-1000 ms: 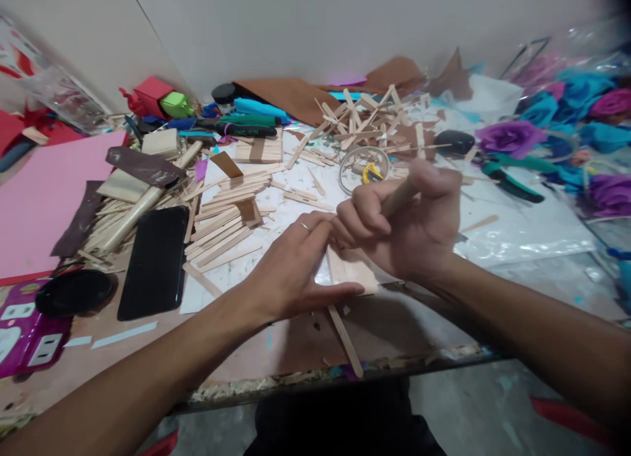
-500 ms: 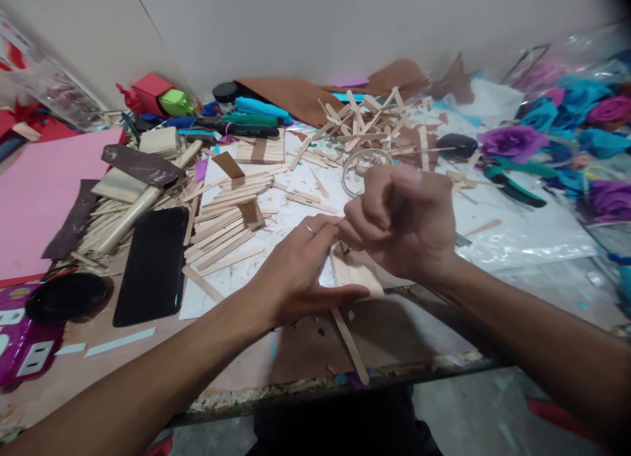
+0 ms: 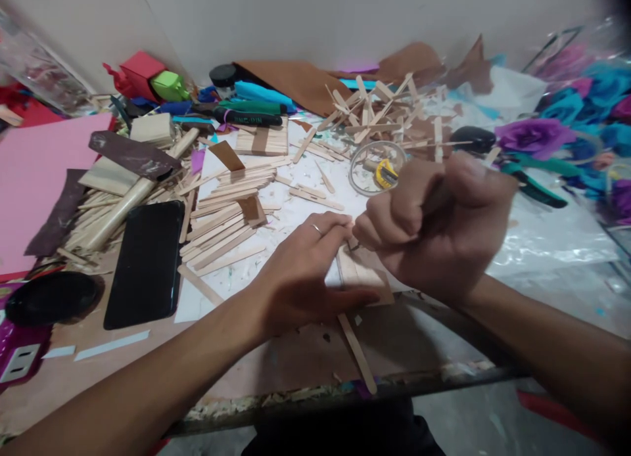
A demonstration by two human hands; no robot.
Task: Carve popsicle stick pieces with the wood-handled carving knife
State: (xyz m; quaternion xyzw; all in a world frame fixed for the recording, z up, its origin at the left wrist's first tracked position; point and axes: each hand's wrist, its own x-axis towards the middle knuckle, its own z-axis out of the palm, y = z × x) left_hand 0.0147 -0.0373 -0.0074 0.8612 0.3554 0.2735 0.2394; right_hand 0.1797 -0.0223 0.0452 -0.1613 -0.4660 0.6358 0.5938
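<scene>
My left hand (image 3: 308, 272) lies over a small flat panel of joined popsicle sticks (image 3: 362, 278), its thumb along the near side and its fingers at the far side, holding it down. My right hand (image 3: 434, 226) is closed in a fist just above and to the right of the panel, close to my left fingertips. What the fist holds is hidden. A small dark bit shows between the hands, too unclear to name. One loose popsicle stick (image 3: 357, 354) sticks out from under my left hand toward the table's front edge.
Bundled popsicle sticks (image 3: 227, 226) lie left of my hands, beside a black phone (image 3: 142, 265). Behind are a tape ring (image 3: 352, 170), a yellow-cased object (image 3: 386, 173) and a heap of sticks (image 3: 374, 111). Green-handled pliers (image 3: 542, 186) and a purple paper flower (image 3: 535, 137) are at right.
My right fist has moved to the right, up and nearer the camera, uncovering the yellow-cased object. My left hand stays on the panel; the whole view has shifted slightly.
</scene>
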